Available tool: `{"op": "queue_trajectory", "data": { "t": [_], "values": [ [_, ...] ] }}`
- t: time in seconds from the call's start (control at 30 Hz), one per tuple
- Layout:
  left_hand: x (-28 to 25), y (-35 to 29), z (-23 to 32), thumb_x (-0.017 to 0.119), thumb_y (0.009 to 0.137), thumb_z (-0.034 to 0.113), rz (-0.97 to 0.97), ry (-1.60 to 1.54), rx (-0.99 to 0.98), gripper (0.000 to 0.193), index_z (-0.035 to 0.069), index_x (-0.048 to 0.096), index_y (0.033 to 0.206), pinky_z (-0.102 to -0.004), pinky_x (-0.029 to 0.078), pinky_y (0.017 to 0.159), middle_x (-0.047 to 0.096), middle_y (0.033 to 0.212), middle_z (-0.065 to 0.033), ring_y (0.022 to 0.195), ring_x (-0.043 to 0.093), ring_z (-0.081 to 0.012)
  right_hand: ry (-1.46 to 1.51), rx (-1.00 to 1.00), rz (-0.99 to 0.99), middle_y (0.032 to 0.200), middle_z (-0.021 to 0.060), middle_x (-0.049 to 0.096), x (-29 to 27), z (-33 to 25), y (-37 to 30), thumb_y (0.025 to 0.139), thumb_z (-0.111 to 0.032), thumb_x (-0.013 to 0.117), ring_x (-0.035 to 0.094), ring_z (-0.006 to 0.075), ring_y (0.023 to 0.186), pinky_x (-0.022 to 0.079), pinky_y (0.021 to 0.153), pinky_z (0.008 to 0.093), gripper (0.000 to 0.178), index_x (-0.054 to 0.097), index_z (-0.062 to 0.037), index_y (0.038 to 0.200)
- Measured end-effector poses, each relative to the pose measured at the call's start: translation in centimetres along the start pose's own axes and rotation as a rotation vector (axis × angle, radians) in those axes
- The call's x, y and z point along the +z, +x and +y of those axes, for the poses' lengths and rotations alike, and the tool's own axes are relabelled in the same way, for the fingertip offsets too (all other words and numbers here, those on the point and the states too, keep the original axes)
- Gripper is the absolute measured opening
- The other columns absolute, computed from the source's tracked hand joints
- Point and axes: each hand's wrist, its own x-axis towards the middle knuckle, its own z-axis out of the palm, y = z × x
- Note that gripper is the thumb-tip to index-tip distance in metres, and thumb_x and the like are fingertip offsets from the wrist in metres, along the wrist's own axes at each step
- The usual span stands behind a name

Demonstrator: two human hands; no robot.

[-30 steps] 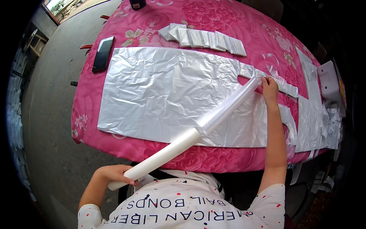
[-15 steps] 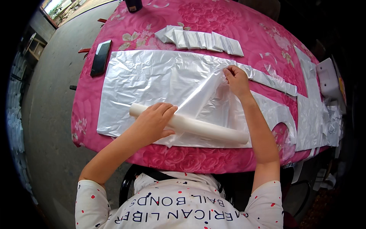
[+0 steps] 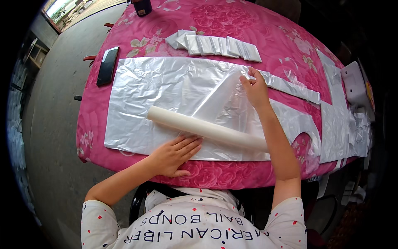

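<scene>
A white roll or tube lies slantwise across a large sheet of thin, shiny white plastic, which has a curved cut-out near its right end. Flat on the sheet's near edge, just below the roll, rests my left hand, fingers stretched out and holding nothing. My right hand is at the far edge of the sheet, thumb and forefinger apart. Next to its fingertips is the upper corner of a translucent folded flap of plastic, which runs down to the roll. My right forearm hides the roll's right end.
Several folded plastic packets lie in a row on the pink flowered tablecloth. A black phone is at the left, a dark cup at the far left. More plastic sheets and a whitish container stand at the right.
My left hand has let go of the roll and moved down onto the sheet's near edge. My right fingers have parted from their pinch at the flap's corner.
</scene>
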Motion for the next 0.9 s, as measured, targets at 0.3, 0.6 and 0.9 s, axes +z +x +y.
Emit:
{"op": "queue_trajectory", "data": {
  "t": [0.3,0.6,0.9],
  "values": [
    [2.4,1.2,5.7,0.039,0.083,0.061,0.041,0.01,-0.241,0.085,-0.004,0.031,0.137,-0.0423,0.015,0.111,0.027,0.145,-0.0188,0.136,0.023,-0.0288,-0.547,-0.555,-0.412,0.104,0.0113,0.057,-0.3,-4.5,-15.3,0.076,-0.016,0.066,0.054,0.0288,0.093,0.043,0.082,0.04,0.05,0.053,-0.0086,0.124],
    [0.4,1.0,3.8,0.051,0.081,0.052,0.053,-0.149,-0.055,0.082,-0.003,0.029,0.138,-0.0419,0.016,0.111,0.023,0.147,-0.0176,0.137,0.021,-0.0288,-0.765,-0.198,0.072,0.101,0.0113,0.058,-9.9,3.0,-8.2,0.077,-0.011,0.066,0.055,0.0296,0.089,0.044,0.079,0.0398,0.055,0.049,-0.0094,0.129],
    [2.8,2.0,6.0,0.051,0.081,0.051,0.074,-0.089,-0.136,0.08,-0.002,0.032,0.137,-0.0447,0.011,0.112,0.024,0.146,-0.019,0.137,0.019,-0.0311,-0.429,-0.589,-0.458,0.108,0.0093,0.058,-3.9,-3.6,-15.0,0.069,-0.006,0.066,0.054,0.0279,0.098,0.042,0.086,0.0389,0.052,0.057,-0.0125,0.12]
  ]
}}
